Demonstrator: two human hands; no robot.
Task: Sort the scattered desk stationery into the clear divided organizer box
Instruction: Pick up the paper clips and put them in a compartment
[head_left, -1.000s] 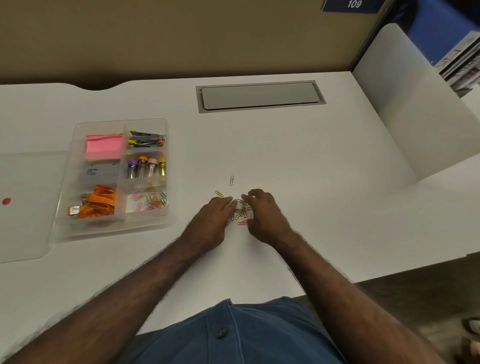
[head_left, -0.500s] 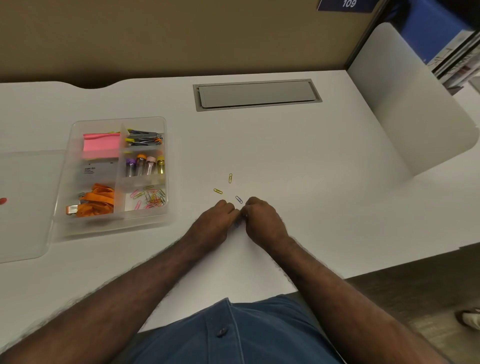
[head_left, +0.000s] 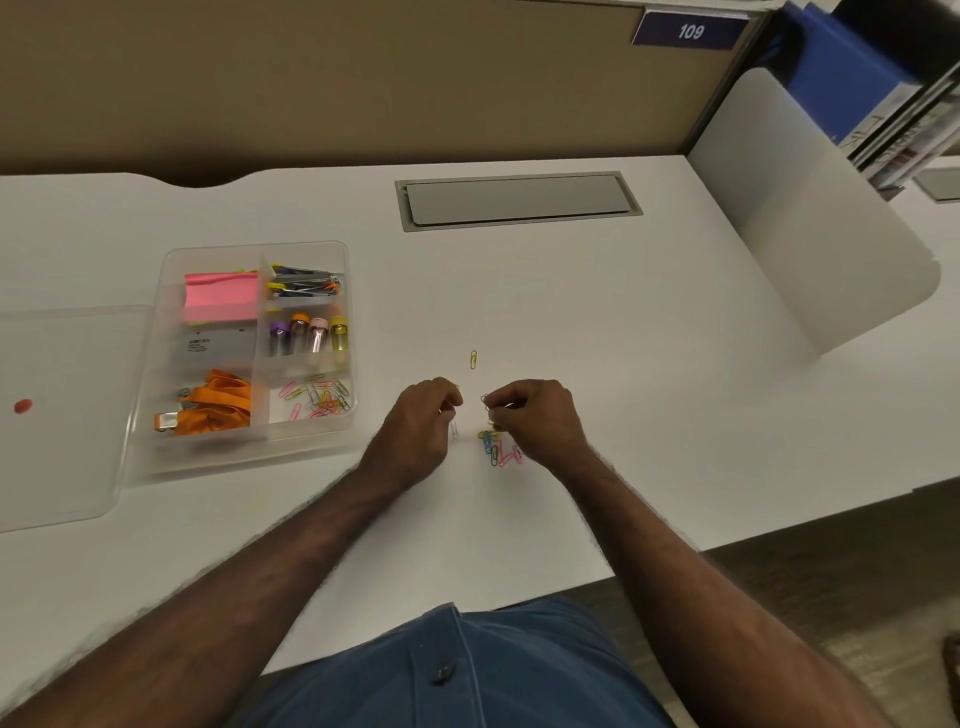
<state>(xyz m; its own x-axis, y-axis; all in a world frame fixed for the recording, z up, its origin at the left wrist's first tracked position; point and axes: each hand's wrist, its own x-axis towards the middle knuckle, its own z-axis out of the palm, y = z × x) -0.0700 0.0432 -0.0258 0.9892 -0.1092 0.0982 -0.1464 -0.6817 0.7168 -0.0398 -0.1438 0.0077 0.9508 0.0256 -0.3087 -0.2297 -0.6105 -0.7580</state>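
clear lid (head_left: 57, 410) with a red dot (head_left: 23, 406) lay far left of the fingers on the white table (head_left: 623, 322). clear organizer box (head_left: 244, 457) sat left of the left hand's fingers: pink sticky notes (head_left: 221, 296) and orange lanyard (head_left: 218, 402) in its left part, small capped vials (head_left: 307, 335) mid right, colored paper clips (head_left: 319, 397) in the near right cell. left hand (head_left: 421, 431) had fingers curled, pinching what looked like a paper clip, too small to tell. one yellow paper clip (head_left: 473, 359) lay just beyond both hands' fingers. right hand (head_left: 535, 421) had fingers curled, pinching a few clips. loose clip pile (head_left: 498, 449) lay on the table just below the right fingers, between the hands. gray hatch (head_left: 519, 200) sat far beyond.
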